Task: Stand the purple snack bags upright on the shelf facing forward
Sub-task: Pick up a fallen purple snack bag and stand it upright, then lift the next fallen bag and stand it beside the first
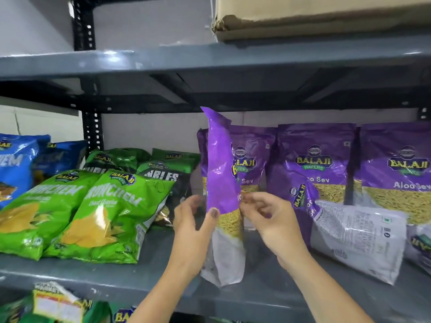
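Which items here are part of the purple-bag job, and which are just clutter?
Job:
- held purple bag, edge-on, between left hand and right hand
- purple bag lying flat, back side up
- upright purple bags, already facing forward
- shelf

Just lying about:
- green snack bags
- blue snack bags
- cardboard box on the shelf above

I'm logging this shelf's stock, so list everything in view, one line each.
held bag: one, purple, upright, turned edge-on, middle of shelf
standing bags: at least three, purple, back row right, facing forward
fallen bag: one, purple and white, lying back-side up, right
green bags: several, leaning, left
blue bags: two, far left
shelf: grey metal
cardboard box: one, brown, upper shelf
left hand: on held bag's left side
right hand: pinching its right edge
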`<action>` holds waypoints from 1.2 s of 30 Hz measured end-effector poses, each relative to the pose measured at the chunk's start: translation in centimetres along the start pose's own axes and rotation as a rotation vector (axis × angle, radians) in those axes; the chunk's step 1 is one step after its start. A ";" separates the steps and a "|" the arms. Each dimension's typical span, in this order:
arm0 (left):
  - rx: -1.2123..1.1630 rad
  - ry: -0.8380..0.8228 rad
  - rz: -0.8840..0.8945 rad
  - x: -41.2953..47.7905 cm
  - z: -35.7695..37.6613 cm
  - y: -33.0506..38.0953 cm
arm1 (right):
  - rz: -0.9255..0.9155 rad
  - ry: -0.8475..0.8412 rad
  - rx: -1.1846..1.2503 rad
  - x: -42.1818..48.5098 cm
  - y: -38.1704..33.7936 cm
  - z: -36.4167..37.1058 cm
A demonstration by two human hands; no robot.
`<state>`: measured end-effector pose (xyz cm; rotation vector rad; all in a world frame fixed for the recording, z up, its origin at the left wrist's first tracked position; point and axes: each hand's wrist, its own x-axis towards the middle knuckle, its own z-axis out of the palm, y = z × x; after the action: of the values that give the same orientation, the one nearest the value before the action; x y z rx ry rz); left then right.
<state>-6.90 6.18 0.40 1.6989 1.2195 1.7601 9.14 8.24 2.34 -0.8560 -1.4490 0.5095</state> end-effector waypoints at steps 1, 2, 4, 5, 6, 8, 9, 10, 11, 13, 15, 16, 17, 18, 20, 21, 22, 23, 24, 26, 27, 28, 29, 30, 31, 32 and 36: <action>-0.022 -0.001 -0.020 -0.2 0.1 0.2 | 0.011 -0.010 -0.032 0.3 0.0 -0.2; -0.040 0.001 -0.035 -0.3 0.1 0.3 | 0.064 -0.047 -0.026 0.7 0.0 -0.6; -0.087 -0.034 -0.062 -0.3 0.0 0.2 | 0.235 -0.165 0.082 1.9 0.1 -1.3; -0.141 -0.092 -0.088 -0.1 -0.4 0.2 | 0.297 -0.216 0.134 2.4 0.3 -1.5; -0.214 -0.164 -0.126 0.3 -0.9 0.2 | 0.337 -0.250 0.181 2.7 0.3 -1.7; -0.290 -0.282 -0.191 1.3 -2.1 0.0 | 0.364 -0.263 0.285 2.9 0.3 -1.8; -0.296 -0.307 -0.202 1.7 -2.6 -0.2 | 0.356 -0.253 0.323 2.8 0.2 -1.8; -0.302 -0.316 -0.218 1.9 -2.9 -0.3 | 0.346 -0.243 0.341 2.7 0.2 -1.8; -0.318 -0.323 -0.249 2.2 -3.1 -0.6 | 0.338 -0.238 0.342 2.5 0.1 -1.8; -0.346 -0.331 -0.300 2.4 -3.2 -1.1 | 0.327 -0.193 0.324 2.3 0.5 -1.8; -0.357 -0.323 -0.298 2.4 -3.2 -1.3 | 0.308 -0.128 0.313 2.1 1.0 -1.9; -0.361 -0.314 -0.292 2.4 -3.1 -1.4 | 0.299 -0.105 0.312 2.1 1.1 -2.1; -0.365 -0.309 -0.289 2.3 -2.9 -1.4 | 0.287 -0.089 0.309 2.0 1.2 -2.2; -0.372 -0.302 -0.287 2.2 -2.7 -1.5 | 0.279 -0.081 0.304 2.0 1.3 -2.3; -0.413 -0.293 -0.292 2.0 -2.3 -1.3 | 0.288 -0.083 0.283 2.0 1.2 -2.3; -0.424 -0.276 -0.292 1.9 -2.3 -1.4 | 0.297 -0.099 0.261 2.0 1.1 -2.3; -0.419 -0.255 -0.278 1.7 -2.2 -1.2 | 0.297 -0.112 0.233 2.1 1.0 -2.2; -0.390 -0.216 -0.255 1.5 -2.1 -1.2 | 0.274 -0.100 0.180 2.1 0.8 -2.3; -0.336 -0.145 -0.214 1.2 -1.8 -1.4 | 0.216 -0.049 0.089 2.0 0.5 -2.7; -0.099 0.164 -0.049 0.3 -1.3 -1.8 | 0.007 0.144 -0.147 2.0 -0.6 -4.5; 0.044 0.347 0.064 -0.6 -0.8 -1.6 | -0.117 0.244 -0.320 1.9 -1.4 -5.9; 0.139 0.483 0.183 -1.6 -0.2 -1.1 | -0.208 0.300 -0.548 1.9 -1.9 -7.5; 0.169 0.534 0.295 -2.6 0.7 -0.5 | -0.222 0.287 -0.794 2.0 -2.4 -9.0; 0.166 0.486 0.402 -3.6 1.7 0.0 | -0.133 0.201 -1.015 2.2 -2.8 -10.5; 0.146 0.363 0.469 -4.3 2.8 0.3 | 0.020 0.080 -1.174 2.3 -3.1 -11.7; 0.117 0.199 0.483 -4.9 4.0 0.9 | 0.183 -0.045 -1.271 2.3 -3.2 -12.5; 0.095 -0.332 0.171 -4.5 10.0 1.5 | 0.284 -0.102 -1.211 2.1 -2.3 -14.0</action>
<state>3.77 4.87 -2.28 2.1037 1.0509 1.4483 22.59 5.63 6.68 -2.0190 -1.6991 -0.2080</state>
